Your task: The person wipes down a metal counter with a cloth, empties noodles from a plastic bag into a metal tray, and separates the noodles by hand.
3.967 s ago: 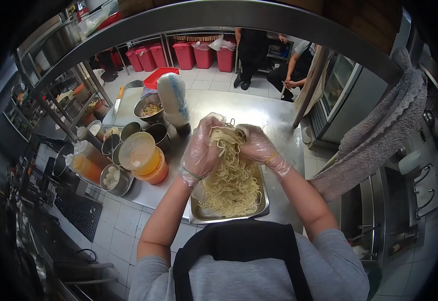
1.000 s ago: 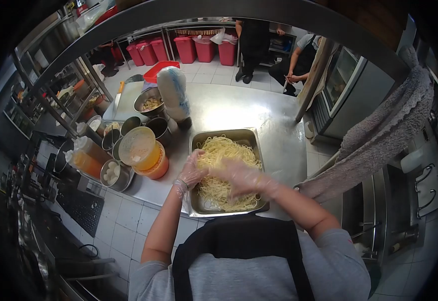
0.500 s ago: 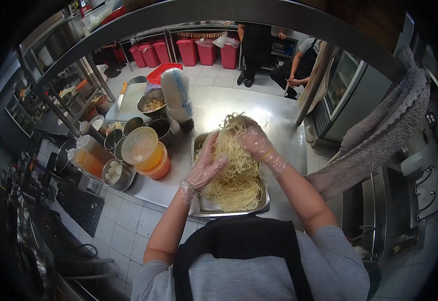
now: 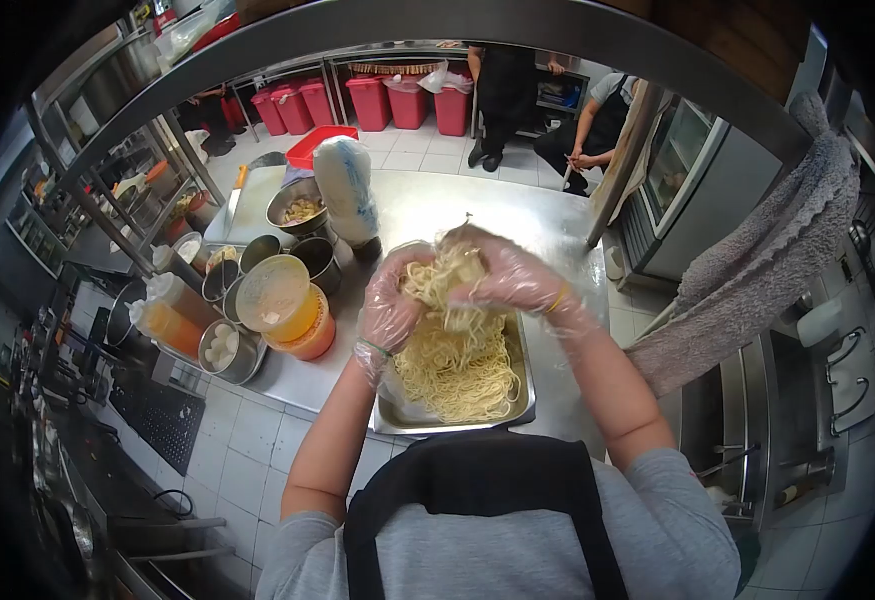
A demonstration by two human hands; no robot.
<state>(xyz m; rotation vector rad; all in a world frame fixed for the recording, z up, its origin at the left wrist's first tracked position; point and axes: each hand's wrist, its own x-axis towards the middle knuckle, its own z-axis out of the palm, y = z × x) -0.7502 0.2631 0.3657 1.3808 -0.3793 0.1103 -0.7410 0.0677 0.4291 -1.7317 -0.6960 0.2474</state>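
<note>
Pale yellow noodles [image 4: 457, 380] fill much of a rectangular metal tray [image 4: 530, 395] in front of me. Above its far part, a loose bunch of noodles is gathered between my hands. My left hand [image 4: 389, 308], in a clear plastic glove, curls around the left side of the bunch. From the right, my gloved right hand [image 4: 517, 275] grips the top of it, with a yellow band at the wrist. Some strands hang down toward the pile below. Motion blurs the right fingers a little, and the tray's far end is hidden behind hands and noodles.
Left of the tray stand a lidded orange tub [image 4: 302, 325], a bowl of eggs [image 4: 222, 348], squeeze bottles [image 4: 172, 305] and a plastic-wrapped stack [image 4: 345, 190]. A metal shelf bar [image 4: 437, 22] crosses overhead. A grey towel [image 4: 747, 250] hangs at right. Two people are beyond the table.
My left hand has risen and closed in on the noodles. The right hand has shifted slightly, and the bunch is now more compact between both hands.
</note>
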